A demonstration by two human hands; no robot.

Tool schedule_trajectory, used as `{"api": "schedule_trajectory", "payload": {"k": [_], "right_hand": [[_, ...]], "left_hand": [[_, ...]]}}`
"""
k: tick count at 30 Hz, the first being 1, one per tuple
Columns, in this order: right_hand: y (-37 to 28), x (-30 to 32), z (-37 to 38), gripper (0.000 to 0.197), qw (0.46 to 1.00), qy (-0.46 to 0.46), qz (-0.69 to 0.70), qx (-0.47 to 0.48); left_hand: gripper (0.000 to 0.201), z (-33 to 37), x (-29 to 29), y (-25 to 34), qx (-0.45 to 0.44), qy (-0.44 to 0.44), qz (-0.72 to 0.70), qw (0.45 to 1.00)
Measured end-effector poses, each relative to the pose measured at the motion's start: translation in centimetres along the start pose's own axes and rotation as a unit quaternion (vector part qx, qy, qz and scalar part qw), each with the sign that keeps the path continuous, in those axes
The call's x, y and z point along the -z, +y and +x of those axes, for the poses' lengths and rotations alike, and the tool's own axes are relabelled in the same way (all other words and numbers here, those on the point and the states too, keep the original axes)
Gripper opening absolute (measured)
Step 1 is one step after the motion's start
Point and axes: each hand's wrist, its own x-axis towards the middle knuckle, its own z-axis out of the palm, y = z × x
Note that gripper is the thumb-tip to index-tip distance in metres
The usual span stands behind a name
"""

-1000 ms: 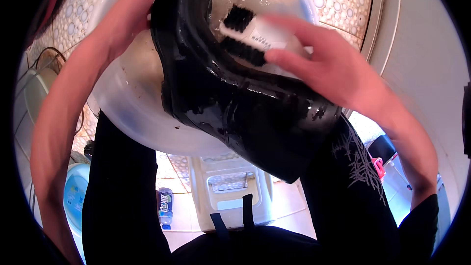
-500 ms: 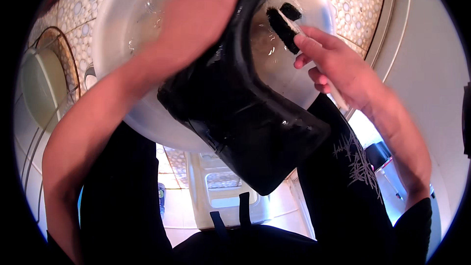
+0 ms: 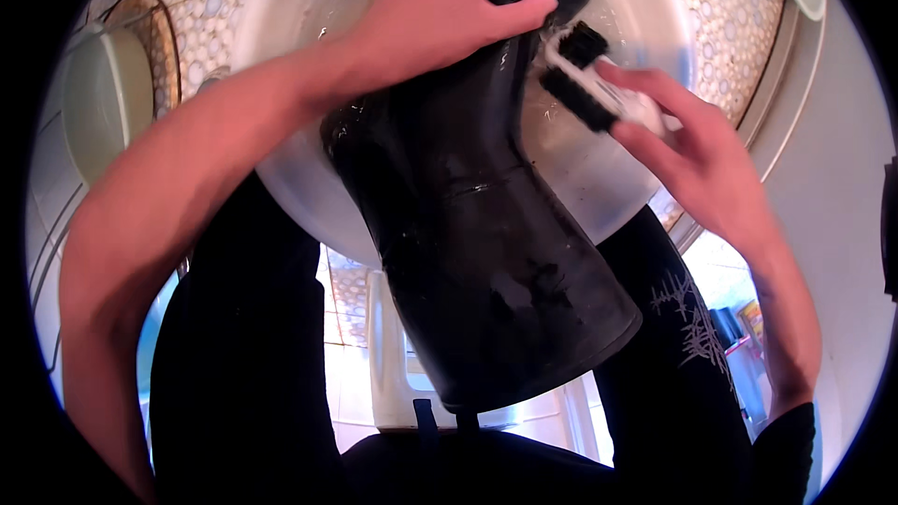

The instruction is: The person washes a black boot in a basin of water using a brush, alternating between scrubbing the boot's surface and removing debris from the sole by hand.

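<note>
The left hand (image 3: 440,23), its thumb lying along the black boot (image 3: 477,215), is gripping its foot; the shaft is slanting away below those fingers. The right hand (image 3: 702,140) is holding a white brush (image 3: 603,93) in its fingers (two black bristle heads are jutting out past the fingertips). The brush is sitting close beside the boot, contact being unclear. Beneath both hands' fingers, a pale basin (image 3: 323,210) is holding water (image 3: 561,164); well below them, a white stool (image 3: 393,393) is standing.

No readable text, no legible signs
</note>
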Motion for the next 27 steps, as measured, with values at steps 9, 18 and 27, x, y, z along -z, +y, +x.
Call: {"api": "schedule_trajectory", "payload": {"k": [9, 18, 27], "right_hand": [[-5.1, -1.1, -3.1, 0.049, 0.915, -0.179, -0.222, 0.285], [-3.5, -3.7, 0.2, 0.049, 0.905, -0.068, -0.284, 0.311], [-2.9, -7.5, 0.5, 0.042, 0.834, -0.026, -0.393, 0.387]], "left_hand": [[0.064, 0.4, 0.3, 0.8, -0.054, -0.054, -0.025, 0.997], [0.062, 1.5, 0.2, 0.4, -0.057, -0.057, -0.031, 0.996], [0.059, 1.7, -0.2, 0.8, -0.054, -0.054, -0.002, 0.997]]}}
